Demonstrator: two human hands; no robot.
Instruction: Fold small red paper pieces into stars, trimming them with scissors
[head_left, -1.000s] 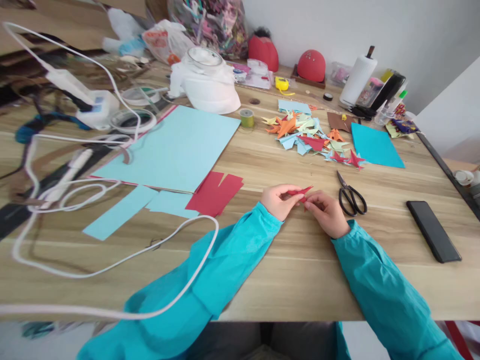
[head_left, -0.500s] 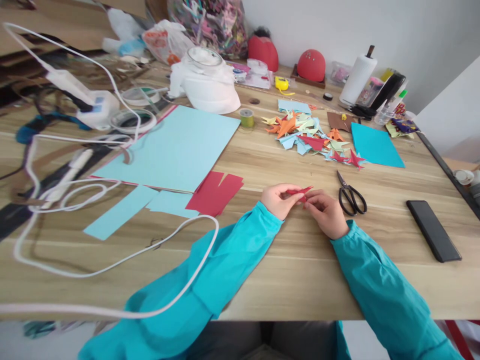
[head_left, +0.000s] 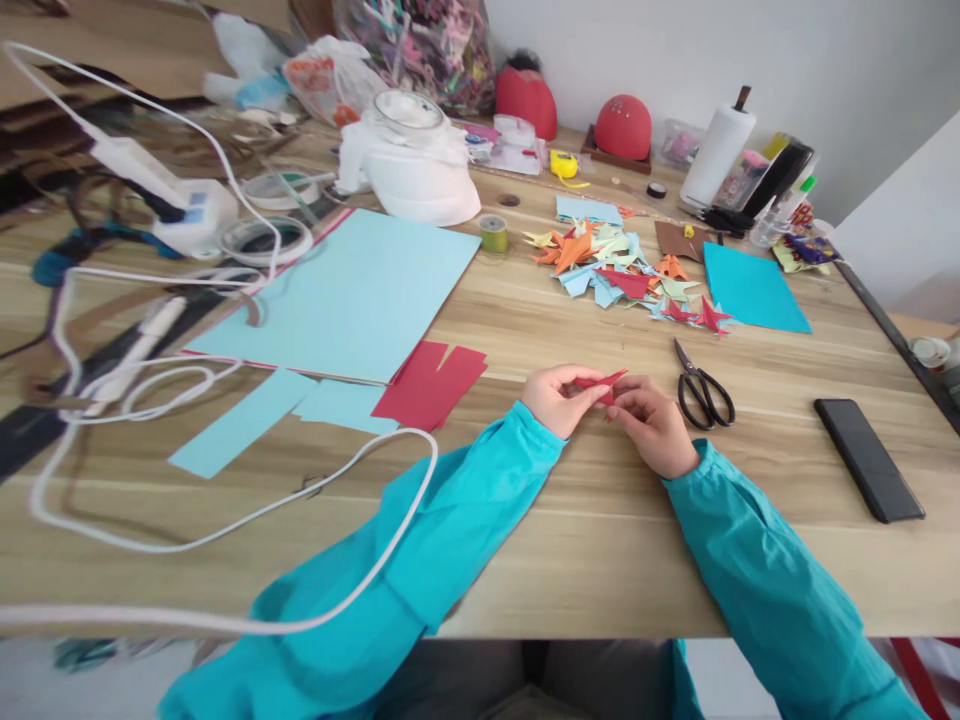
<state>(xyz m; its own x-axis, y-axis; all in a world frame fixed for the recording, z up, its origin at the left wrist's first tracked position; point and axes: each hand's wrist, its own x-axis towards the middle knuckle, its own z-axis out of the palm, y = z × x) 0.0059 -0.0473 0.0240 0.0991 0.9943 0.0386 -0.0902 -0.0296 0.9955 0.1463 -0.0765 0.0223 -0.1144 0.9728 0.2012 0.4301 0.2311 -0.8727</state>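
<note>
A small folded piece of red paper [head_left: 600, 384] is pinched between my two hands above the wooden table [head_left: 600, 560]. My left hand [head_left: 559, 400] grips its left part, with the thumb on top. My right hand [head_left: 651, 422] has its thumb and fingers closed on the lower right end, and they hide part of it. Just right of that hand lie black-handled scissors [head_left: 703, 390], blades pointing away. Red paper pieces [head_left: 431, 385] rest to the left of my hands. Farther back is a pile of folded paper figures [head_left: 626, 270] in orange, red, pale green and light blue.
Large light-blue sheets [head_left: 352, 300] and a blue strip [head_left: 236, 420] lie on the left. A white cable [head_left: 300, 500] loops across there and over my left sleeve. A phone [head_left: 868, 460] lies at the right, a bright blue sheet [head_left: 756, 288] behind it. A thread spool [head_left: 493, 234] stands mid-table.
Both hands stay almost in place on the folded red paper. Its visible tip looks slightly flatter and raised a little. Nothing else on the table has moved.
</note>
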